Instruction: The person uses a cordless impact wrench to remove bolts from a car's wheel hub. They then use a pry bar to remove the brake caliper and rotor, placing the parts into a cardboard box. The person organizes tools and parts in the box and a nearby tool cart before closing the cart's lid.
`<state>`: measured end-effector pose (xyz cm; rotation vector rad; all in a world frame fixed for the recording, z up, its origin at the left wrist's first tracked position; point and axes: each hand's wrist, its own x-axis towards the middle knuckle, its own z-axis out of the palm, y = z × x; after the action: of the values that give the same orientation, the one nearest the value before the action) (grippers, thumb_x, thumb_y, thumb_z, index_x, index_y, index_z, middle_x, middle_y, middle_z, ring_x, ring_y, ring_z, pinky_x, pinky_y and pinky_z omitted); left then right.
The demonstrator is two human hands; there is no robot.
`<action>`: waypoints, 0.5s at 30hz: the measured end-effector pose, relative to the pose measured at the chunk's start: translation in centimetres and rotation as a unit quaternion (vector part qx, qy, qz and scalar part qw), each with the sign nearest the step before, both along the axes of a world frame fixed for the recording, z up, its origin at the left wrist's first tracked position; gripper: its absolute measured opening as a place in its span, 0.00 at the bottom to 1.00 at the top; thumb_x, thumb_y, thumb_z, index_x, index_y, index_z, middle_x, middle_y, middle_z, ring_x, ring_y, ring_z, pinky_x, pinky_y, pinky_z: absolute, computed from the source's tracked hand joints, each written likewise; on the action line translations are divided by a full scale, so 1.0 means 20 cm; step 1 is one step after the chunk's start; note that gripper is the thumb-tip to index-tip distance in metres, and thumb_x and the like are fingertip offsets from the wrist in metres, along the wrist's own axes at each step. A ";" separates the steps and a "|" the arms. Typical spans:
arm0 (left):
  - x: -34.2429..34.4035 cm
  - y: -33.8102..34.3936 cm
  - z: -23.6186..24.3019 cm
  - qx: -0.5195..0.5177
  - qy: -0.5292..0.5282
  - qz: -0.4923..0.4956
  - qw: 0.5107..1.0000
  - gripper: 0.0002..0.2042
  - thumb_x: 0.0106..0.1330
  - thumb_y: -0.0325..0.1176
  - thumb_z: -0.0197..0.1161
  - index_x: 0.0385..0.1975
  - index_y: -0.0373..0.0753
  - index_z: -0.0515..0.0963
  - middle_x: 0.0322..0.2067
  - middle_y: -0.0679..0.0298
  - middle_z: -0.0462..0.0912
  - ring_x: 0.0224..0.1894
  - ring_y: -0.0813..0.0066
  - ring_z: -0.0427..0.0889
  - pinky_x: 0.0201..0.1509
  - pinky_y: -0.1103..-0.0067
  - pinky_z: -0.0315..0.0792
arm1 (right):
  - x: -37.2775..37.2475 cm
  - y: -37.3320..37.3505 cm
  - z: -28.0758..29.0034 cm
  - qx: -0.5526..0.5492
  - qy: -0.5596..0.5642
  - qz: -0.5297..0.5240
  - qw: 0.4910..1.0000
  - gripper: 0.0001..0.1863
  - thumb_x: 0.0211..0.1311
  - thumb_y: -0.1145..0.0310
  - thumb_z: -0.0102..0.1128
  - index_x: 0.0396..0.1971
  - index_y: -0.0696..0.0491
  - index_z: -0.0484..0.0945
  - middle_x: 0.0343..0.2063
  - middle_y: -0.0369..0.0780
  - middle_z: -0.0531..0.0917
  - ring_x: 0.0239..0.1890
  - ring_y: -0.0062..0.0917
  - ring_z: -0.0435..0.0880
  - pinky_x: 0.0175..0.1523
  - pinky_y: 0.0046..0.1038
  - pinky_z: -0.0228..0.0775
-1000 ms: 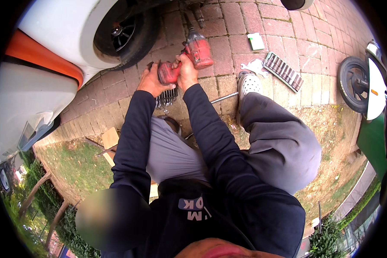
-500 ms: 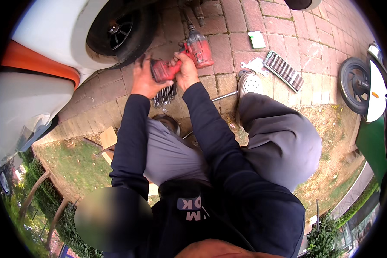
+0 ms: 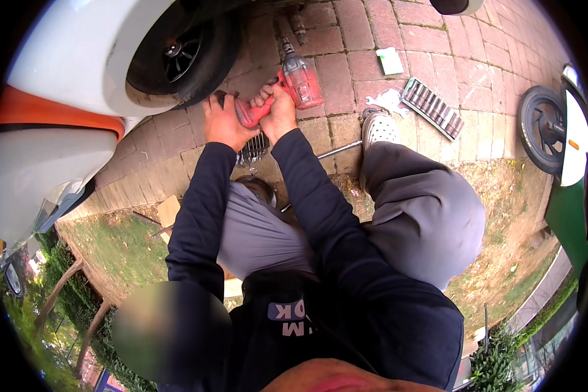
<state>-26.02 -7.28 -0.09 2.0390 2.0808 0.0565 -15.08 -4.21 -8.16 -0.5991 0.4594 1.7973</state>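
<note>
My right hand (image 3: pixel 277 111) is wrapped round the handle of a red and grey impact wrench (image 3: pixel 302 85), whose nose points away from me toward the upper part of the view. My left hand (image 3: pixel 228 124) grips the red battery end at the tool's base, with some fingers hidden behind it. The tool is beside the black tyre (image 3: pixel 212 55) of a white vehicle. Under my hands, a row of combination wrenches (image 3: pixel 251 153) lies on the paving. A long metal bar (image 3: pixel 338 149) lies to their right, and a dark round object (image 3: pixel 260 189) is partly hidden by my leg.
A socket set (image 3: pixel 431 108), pale wrenches or papers (image 3: pixel 385 103) and a small white-green box (image 3: pixel 389 61) are at the right on brick paving (image 3: pixel 356 23). The vehicle's bodywork (image 3: pixel 59 150) fills the upper left. Another wheeled vehicle (image 3: pixel 549 130) stands at far right. Wooden pieces (image 3: pixel 168 212) rest on grass.
My left hand first shifted outward, then came slightly back against the battery end. The impact wrench and both hands have moved slightly, with the tool still held in both.
</note>
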 end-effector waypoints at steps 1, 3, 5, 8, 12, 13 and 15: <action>0.00 0.00 0.00 -0.003 0.002 -0.002 1.000 0.44 0.31 0.44 0.82 0.55 0.39 0.72 0.58 0.43 0.66 0.62 0.42 0.63 0.66 0.59 0.63 | 0.00 0.00 0.00 -0.004 -0.001 0.000 1.000 0.07 0.60 0.77 0.52 0.37 0.50 0.68 0.22 0.35 0.70 0.19 0.24 0.67 0.30 0.30 0.66; 0.00 -0.01 -0.01 -0.002 0.005 -0.005 1.000 0.44 0.31 0.45 0.82 0.56 0.40 0.71 0.59 0.42 0.66 0.63 0.43 0.62 0.67 0.59 0.62 | 0.00 0.00 0.00 -0.013 0.002 -0.007 1.000 0.07 0.60 0.77 0.52 0.37 0.50 0.68 0.21 0.35 0.70 0.19 0.24 0.67 0.30 0.31 0.66; 0.01 0.00 -0.01 0.000 0.007 -0.006 1.000 0.45 0.31 0.45 0.82 0.57 0.40 0.70 0.59 0.42 0.66 0.63 0.43 0.62 0.67 0.59 0.62 | 0.00 0.00 -0.01 -0.019 0.008 -0.012 1.000 0.06 0.60 0.77 0.53 0.35 0.51 0.69 0.22 0.35 0.70 0.20 0.25 0.68 0.31 0.31 0.67; -0.04 0.01 -0.06 -0.015 0.048 -0.017 0.999 0.49 0.31 0.46 0.83 0.60 0.40 0.68 0.60 0.41 0.65 0.63 0.42 0.62 0.68 0.58 0.61 | -0.02 -0.01 -0.05 -0.005 -0.002 0.023 1.000 0.04 0.61 0.75 0.55 0.33 0.52 0.70 0.23 0.36 0.72 0.21 0.25 0.71 0.32 0.30 0.69; -0.04 -0.03 -0.09 -0.164 -0.051 -0.040 0.984 0.58 0.33 0.49 0.84 0.69 0.41 0.60 0.64 0.41 0.62 0.68 0.41 0.60 0.72 0.61 0.59 | 0.07 -0.16 -0.04 -0.029 -0.096 0.004 0.995 0.04 0.60 0.74 0.57 0.30 0.54 0.72 0.23 0.36 0.73 0.26 0.25 0.73 0.37 0.30 0.71; 0.01 -0.04 -0.08 -0.187 -0.062 -0.032 0.980 0.58 0.33 0.49 0.84 0.69 0.41 0.59 0.65 0.41 0.62 0.68 0.41 0.60 0.72 0.61 0.59 | 0.12 -0.20 -0.13 -0.013 -0.093 0.004 0.996 0.03 0.60 0.74 0.57 0.28 0.54 0.72 0.22 0.36 0.73 0.24 0.25 0.73 0.35 0.30 0.70; 0.08 -0.01 -0.09 -0.227 -0.078 -0.015 0.971 0.58 0.34 0.50 0.84 0.70 0.42 0.58 0.66 0.41 0.61 0.69 0.43 0.60 0.72 0.62 0.58 | 0.21 -0.21 -0.18 -0.030 -0.100 0.019 0.994 0.04 0.60 0.74 0.56 0.27 0.54 0.72 0.20 0.35 0.72 0.22 0.25 0.72 0.34 0.30 0.69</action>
<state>-24.52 -7.47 -1.85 1.7261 1.7684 -0.2363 -10.85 -8.33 -11.82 -0.8257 0.3691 1.7422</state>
